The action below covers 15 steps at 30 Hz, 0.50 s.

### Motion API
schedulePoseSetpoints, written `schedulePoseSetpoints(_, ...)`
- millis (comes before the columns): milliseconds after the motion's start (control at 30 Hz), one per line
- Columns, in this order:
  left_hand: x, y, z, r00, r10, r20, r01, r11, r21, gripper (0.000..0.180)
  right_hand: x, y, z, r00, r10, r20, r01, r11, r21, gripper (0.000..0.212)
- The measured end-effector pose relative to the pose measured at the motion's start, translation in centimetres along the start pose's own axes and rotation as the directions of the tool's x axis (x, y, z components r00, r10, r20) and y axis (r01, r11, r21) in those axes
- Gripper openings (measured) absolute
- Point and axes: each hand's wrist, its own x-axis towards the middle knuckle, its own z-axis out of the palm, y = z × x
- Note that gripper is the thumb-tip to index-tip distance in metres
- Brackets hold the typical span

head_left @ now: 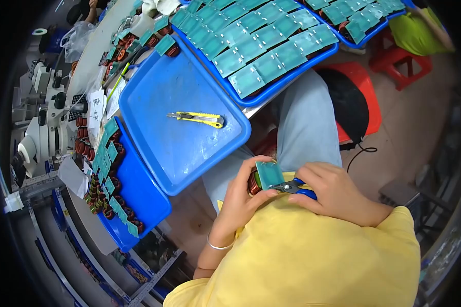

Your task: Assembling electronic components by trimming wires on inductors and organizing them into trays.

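Close to my body, my left hand (241, 197) is closed around a copper-wound coil with a green square board (270, 174) on its face. Copper windings (253, 183) show between my fingers and the board. My right hand (325, 190) is wrapped around blue-handled cutting pliers (292, 186). Their metal jaws reach the board's lower edge beside my left thumb; whether they grip anything there is too small to tell. A yellow utility knife (197, 118) lies in the shallow blue tray (164, 163) to the left of my knees.
Another blue tray (247, 102) holds rows of green-board coils at the back. More coils fill the blue tray (160, 207) at left. A microscope (36, 138) stands far left. Red stools (407, 61) and a person in a bright green top (420, 33) are at the right.
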Motion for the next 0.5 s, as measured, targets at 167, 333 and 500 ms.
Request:
schedulePoseSetpoints(167,-0.8,1.8,-0.4,0.996,-0.088,0.0,0.088,0.994,-0.072,0.064,0.1,-1.2,-0.7,0.999,-0.03,0.021,0.031,0.999,-0.029,0.037)
schedulePoseSetpoints(333,-1.3,2.5,-0.4,1.0,-0.009,0.01,0.008,0.998,0.068,0.067,-0.3,-1.5,-1.4,0.995,-0.092,0.025,0.094,0.992,-0.086,0.041)
schedulePoseSetpoints(500,-1.5,2.5,-0.3,0.999,0.052,0.015,-0.053,0.997,0.063,0.069,0.0,-2.1,-2.3,0.989,-0.142,0.044,0.147,0.981,-0.126,0.037)
